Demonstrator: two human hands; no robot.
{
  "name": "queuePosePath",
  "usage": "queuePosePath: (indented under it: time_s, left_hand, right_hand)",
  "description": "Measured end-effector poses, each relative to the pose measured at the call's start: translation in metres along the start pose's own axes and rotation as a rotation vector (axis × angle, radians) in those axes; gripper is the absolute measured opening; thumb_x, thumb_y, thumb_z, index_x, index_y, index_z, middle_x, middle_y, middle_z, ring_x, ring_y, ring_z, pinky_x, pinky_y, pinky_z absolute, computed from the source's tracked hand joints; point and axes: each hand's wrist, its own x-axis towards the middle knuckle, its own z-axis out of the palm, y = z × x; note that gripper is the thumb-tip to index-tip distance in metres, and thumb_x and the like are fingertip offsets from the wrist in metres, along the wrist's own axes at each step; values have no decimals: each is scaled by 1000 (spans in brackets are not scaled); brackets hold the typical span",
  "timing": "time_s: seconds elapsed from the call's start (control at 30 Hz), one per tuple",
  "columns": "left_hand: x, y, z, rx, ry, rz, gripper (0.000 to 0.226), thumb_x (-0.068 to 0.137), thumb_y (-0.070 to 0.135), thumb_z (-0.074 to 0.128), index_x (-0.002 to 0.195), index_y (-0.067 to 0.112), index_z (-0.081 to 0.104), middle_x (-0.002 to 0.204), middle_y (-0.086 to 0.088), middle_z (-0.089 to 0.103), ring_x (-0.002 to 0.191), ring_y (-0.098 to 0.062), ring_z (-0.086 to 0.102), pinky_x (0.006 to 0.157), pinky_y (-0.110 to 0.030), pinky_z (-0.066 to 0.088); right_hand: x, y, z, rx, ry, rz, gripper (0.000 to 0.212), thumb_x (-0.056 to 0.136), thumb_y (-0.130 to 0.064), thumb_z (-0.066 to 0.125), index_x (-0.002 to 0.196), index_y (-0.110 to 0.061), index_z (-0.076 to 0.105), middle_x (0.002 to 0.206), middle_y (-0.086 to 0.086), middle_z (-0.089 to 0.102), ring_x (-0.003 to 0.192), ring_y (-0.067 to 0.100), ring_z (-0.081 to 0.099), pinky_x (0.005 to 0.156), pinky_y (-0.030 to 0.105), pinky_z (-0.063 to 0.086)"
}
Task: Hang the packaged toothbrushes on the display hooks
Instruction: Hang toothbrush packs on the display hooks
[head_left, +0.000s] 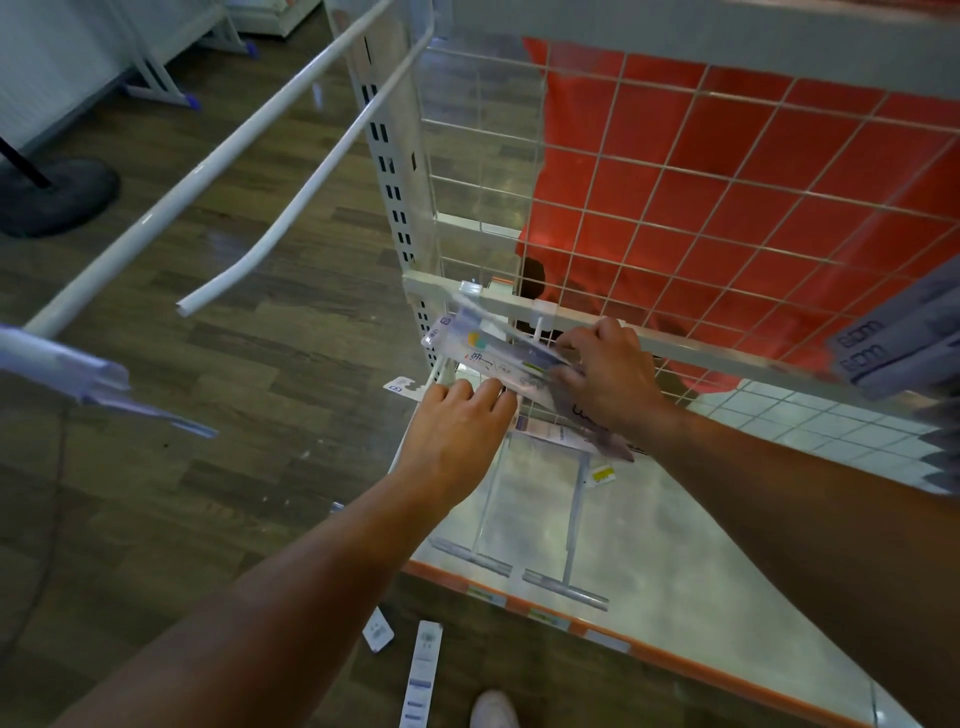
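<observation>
My right hand (610, 376) grips a bunch of clear packaged toothbrushes (485, 348) low in front of the wire grid panel (675, 182), close to the crossbar (727, 356) and a short white display hook (540, 327). Just below and to the left, my left hand (457, 431) reaches under the packs with its fingers touching their lower edge. One carded pack (400, 387) sticks out to the left of that hand. Another flat pack (561, 434) lies beneath my right hand. Motion blur hides how the packs sit on the hook.
Two long white hooks (291, 208) jut out at the upper left, and a blurred one (62, 369) at the left edge. Grey packaged goods (893, 338) hang at the right. A metal base shelf (649, 545) with an orange edge lies below. Two packs (423, 670) lie on the wooden floor by my shoe (493, 709).
</observation>
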Motion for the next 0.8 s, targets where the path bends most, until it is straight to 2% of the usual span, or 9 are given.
queuePosePath:
  time_s: [0.17, 0.3, 0.4, 0.47, 0.57, 0.7, 0.73, 0.8]
  left_hand:
    - [-5, 3, -5, -3, 4, 13, 50, 94, 23, 58, 140, 19, 37, 146, -3, 41, 120, -21, 48, 101, -36, 39]
    - [-10, 8, -12, 54, 5, 8, 53, 95, 22, 58, 142, 18, 34, 149, -6, 38, 124, -23, 46, 103, -36, 38]
    - [-16, 12, -21, 49, 36, -22, 50, 95, 19, 57, 140, 18, 36, 147, -5, 38, 125, -22, 45, 104, -35, 36]
    - [-23, 15, -29, 19, 68, -73, 46, 94, 18, 57, 137, 19, 40, 138, -3, 46, 120, -19, 48, 102, -34, 38]
    - [-38, 26, -41, -76, 96, -169, 34, 96, 17, 53, 129, 22, 50, 122, 2, 58, 108, -15, 53, 96, -30, 40]
    - [-64, 47, -57, -215, 124, -260, 29, 95, 15, 55, 123, 22, 54, 110, 2, 64, 86, -10, 51, 79, -23, 39]
    - [-71, 51, -61, -271, 121, -294, 26, 96, 16, 55, 121, 21, 56, 107, 2, 65, 83, -9, 52, 76, -22, 42]
    - [-85, 60, -72, -468, 99, -394, 22, 96, 17, 57, 118, 17, 57, 101, 0, 66, 82, -13, 60, 76, -27, 52]
  right_hand:
    - [-3, 0, -5, 101, 40, 18, 22, 99, -21, 47, 113, -15, 63, 99, 3, 46, 95, 24, 47, 72, 32, 34]
    - [-6, -2, -15, 206, 266, 112, 21, 101, -17, 43, 104, -11, 63, 88, 6, 58, 75, 21, 50, 63, 29, 32]
    - [-16, -9, -26, 359, 361, 203, 20, 102, -18, 42, 104, -12, 61, 82, 3, 56, 69, 20, 49, 59, 29, 31]
    - [-27, -14, -34, 452, 393, 292, 20, 100, -17, 43, 103, -14, 62, 82, 1, 56, 70, 18, 49, 59, 29, 31]
    - [-52, -16, -45, 539, 444, 396, 21, 98, -16, 45, 103, -14, 65, 89, 1, 61, 78, 19, 54, 66, 28, 35]
    - [-87, -19, -68, 663, 541, 418, 19, 99, -15, 47, 104, -11, 64, 91, 0, 62, 81, 18, 58, 68, 29, 44]
    - [-96, -20, -75, 686, 557, 404, 19, 100, -16, 46, 105, -11, 63, 93, -1, 61, 83, 18, 59, 69, 29, 46]
    - [-113, -25, -89, 726, 583, 354, 19, 101, -17, 44, 107, -10, 61, 95, -1, 60, 85, 17, 59, 65, 21, 46]
